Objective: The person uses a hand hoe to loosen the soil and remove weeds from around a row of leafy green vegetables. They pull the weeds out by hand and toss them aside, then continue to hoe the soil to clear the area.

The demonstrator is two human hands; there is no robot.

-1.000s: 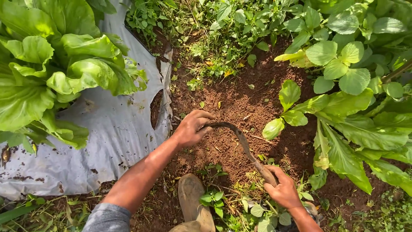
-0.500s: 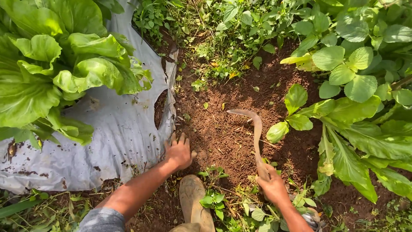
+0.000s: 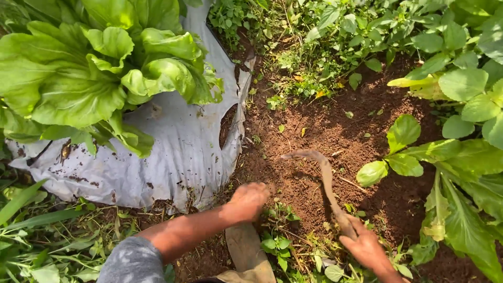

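Sunlit bare brown soil (image 3: 335,131) between leafy greens (image 3: 94,78), grey plastic sheet (image 3: 178,157) alongside.
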